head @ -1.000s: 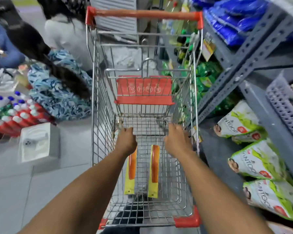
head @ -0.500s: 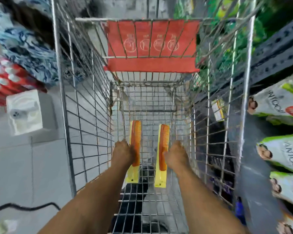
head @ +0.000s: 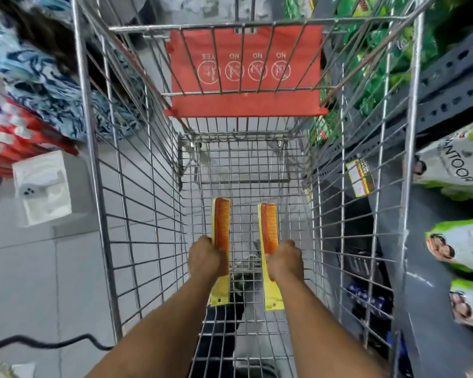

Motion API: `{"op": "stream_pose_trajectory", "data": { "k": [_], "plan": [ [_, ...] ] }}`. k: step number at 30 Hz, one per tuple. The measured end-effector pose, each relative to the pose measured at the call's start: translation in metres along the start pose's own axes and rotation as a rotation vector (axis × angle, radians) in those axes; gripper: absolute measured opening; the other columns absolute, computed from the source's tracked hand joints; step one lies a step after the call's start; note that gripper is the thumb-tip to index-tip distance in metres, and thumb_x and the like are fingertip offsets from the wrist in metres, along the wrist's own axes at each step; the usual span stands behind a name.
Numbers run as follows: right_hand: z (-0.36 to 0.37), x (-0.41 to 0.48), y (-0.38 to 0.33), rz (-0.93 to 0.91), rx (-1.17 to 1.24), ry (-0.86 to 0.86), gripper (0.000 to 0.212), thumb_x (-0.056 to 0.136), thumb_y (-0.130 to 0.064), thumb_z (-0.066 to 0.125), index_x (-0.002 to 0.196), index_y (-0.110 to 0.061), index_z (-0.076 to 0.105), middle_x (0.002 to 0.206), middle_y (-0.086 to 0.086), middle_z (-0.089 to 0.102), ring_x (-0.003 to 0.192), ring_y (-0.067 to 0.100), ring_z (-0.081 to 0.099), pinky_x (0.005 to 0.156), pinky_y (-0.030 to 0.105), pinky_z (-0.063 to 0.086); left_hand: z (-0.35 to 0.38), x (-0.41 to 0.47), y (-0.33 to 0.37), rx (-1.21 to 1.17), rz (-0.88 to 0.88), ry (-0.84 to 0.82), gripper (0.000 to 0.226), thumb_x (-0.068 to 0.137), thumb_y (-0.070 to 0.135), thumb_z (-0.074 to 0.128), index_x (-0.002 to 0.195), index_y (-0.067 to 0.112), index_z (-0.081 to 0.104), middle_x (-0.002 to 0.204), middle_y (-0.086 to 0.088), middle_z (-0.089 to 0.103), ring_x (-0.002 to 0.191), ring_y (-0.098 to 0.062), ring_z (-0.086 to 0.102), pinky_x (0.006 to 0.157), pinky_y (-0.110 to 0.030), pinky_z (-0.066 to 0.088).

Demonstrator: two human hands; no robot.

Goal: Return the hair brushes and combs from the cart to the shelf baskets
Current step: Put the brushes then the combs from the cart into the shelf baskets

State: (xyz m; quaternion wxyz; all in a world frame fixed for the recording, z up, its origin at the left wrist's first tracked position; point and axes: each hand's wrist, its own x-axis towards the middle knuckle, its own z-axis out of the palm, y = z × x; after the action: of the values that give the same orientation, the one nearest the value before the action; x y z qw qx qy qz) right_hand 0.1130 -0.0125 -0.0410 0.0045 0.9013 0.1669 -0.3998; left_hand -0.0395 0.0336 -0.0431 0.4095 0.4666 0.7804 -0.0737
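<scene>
Two orange combs on yellow cards lie lengthwise on the wire floor of the shopping cart point(head: 104, 219). My left hand point(head: 204, 259) is down inside the cart, fingers curled around the left comb point(head: 222, 225) at its middle. My right hand point(head: 284, 261) is curled around the right comb point(head: 269, 227) in the same way. Both combs still rest near the cart floor, their yellow card ends sticking out toward me. No shelf basket is in view.
The red child-seat flap point(head: 243, 72) stands at the cart's far end. Grey metal shelving point(head: 448, 77) with green-and-white packets point(head: 459, 165) runs along the right. On the left floor sit a white box point(head: 43, 186), red bottles and a person in patterned blue cloth. A black cable point(head: 47, 343) crosses the tiles.
My view has dropped into the cart. Both hands went from hovering over the combs to closing around them.
</scene>
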Motion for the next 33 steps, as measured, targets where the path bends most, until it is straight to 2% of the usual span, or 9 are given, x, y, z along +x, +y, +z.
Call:
{"op": "stream_pose_trajectory", "data": {
  "k": [3, 5, 8, 10, 20, 24, 27, 29, 33],
  "plan": [
    [0.002, 0.0, 0.003, -0.021, 0.002, 0.007, 0.022, 0.101, -0.017, 0.041, 0.115, -0.004, 0.05, 0.086, 0.007, 0.055, 0.057, 0.016, 0.045, 0.046, 0.027, 0.033, -0.004, -0.001, -0.003, -0.038, -0.007, -0.022, 0.017, 0.08, 0.023, 0.069, 0.082, 0.012, 0.057, 0.072, -0.001, 0.062, 0.057, -0.01, 0.056, 0.043, -0.021, 0.039],
    [0.002, 0.002, 0.006, -0.046, -0.063, 0.006, 0.022, 0.099, -0.017, 0.044, 0.115, -0.003, 0.051, 0.097, 0.012, 0.06, 0.06, 0.018, 0.047, 0.048, 0.029, 0.034, -0.007, -0.001, -0.004, -0.06, -0.003, -0.023, 0.016, 0.078, 0.021, 0.072, 0.082, 0.012, 0.059, 0.07, 0.0, 0.062, 0.057, -0.009, 0.056, 0.044, -0.019, 0.038],
    [-0.009, -0.001, 0.009, -0.059, -0.06, -0.008, 0.02, 0.096, -0.014, 0.046, 0.11, -0.005, 0.058, 0.095, 0.012, 0.062, 0.064, 0.024, 0.053, 0.053, 0.03, 0.042, -0.012, -0.004, -0.003, -0.131, -0.011, -0.047, 0.014, 0.076, 0.018, 0.074, 0.076, 0.015, 0.061, 0.073, -0.002, 0.066, 0.065, -0.016, 0.062, 0.053, -0.027, 0.048],
    [-0.019, -0.005, 0.008, -0.066, -0.078, -0.041, 0.017, 0.092, -0.008, 0.051, 0.106, -0.005, 0.06, 0.1, 0.015, 0.065, 0.071, 0.03, 0.057, 0.056, 0.031, 0.045, -0.017, -0.009, 0.002, -0.175, -0.019, -0.044, 0.013, 0.074, 0.017, 0.075, 0.074, 0.017, 0.062, 0.071, -0.001, 0.066, 0.061, -0.013, 0.06, 0.048, -0.025, 0.042],
    [-0.105, -0.04, -0.015, -0.228, 0.195, -0.075, 0.024, 0.095, -0.022, 0.048, 0.102, -0.007, 0.066, 0.086, 0.012, 0.068, 0.048, 0.018, 0.059, 0.031, 0.016, 0.034, -0.059, -0.054, 0.043, -0.363, 0.158, 0.006, 0.016, 0.074, 0.018, 0.077, 0.078, 0.005, 0.068, 0.071, -0.01, 0.069, 0.06, -0.022, 0.062, 0.057, -0.03, 0.049],
    [-0.142, -0.073, -0.026, -0.286, 0.307, -0.073, 0.03, 0.093, -0.025, 0.049, 0.107, -0.003, 0.065, 0.095, 0.016, 0.07, 0.064, 0.023, 0.065, 0.043, 0.017, 0.04, -0.09, -0.082, 0.068, -0.523, 0.23, -0.021, 0.01, 0.074, 0.004, 0.074, 0.083, 0.001, 0.072, 0.068, -0.009, 0.069, 0.055, -0.016, 0.062, 0.051, -0.024, 0.048],
    [-0.167, -0.1, -0.03, -0.338, 0.423, -0.083, 0.032, 0.094, -0.027, 0.051, 0.116, -0.005, 0.059, 0.087, 0.006, 0.063, 0.072, 0.019, 0.059, 0.058, 0.03, 0.042, -0.113, -0.108, 0.087, -0.626, 0.299, -0.066, 0.007, 0.073, -0.003, 0.073, 0.076, 0.003, 0.071, 0.063, -0.006, 0.067, 0.045, -0.01, 0.06, 0.04, -0.019, 0.045],
    [-0.185, -0.116, -0.028, -0.353, 0.513, -0.119, 0.023, 0.092, -0.025, 0.052, 0.105, -0.008, 0.062, 0.078, 0.003, 0.059, 0.065, 0.016, 0.054, 0.059, 0.03, 0.041, -0.128, -0.128, 0.096, -0.672, 0.348, -0.116, 0.009, 0.075, -0.004, 0.071, 0.072, 0.004, 0.07, 0.063, -0.009, 0.067, 0.041, -0.01, 0.059, 0.038, -0.018, 0.044],
    [-0.223, -0.143, -0.016, -0.387, 0.651, -0.115, 0.017, 0.089, -0.018, 0.055, 0.08, -0.005, 0.062, 0.068, 0.01, 0.051, 0.062, 0.02, 0.048, 0.06, 0.031, 0.034, -0.152, -0.167, 0.115, -0.707, 0.442, -0.192, 0.001, 0.076, -0.006, 0.069, 0.077, -0.006, 0.07, 0.066, -0.016, 0.066, 0.051, -0.023, 0.061, 0.054, -0.03, 0.052]
  ]
}}
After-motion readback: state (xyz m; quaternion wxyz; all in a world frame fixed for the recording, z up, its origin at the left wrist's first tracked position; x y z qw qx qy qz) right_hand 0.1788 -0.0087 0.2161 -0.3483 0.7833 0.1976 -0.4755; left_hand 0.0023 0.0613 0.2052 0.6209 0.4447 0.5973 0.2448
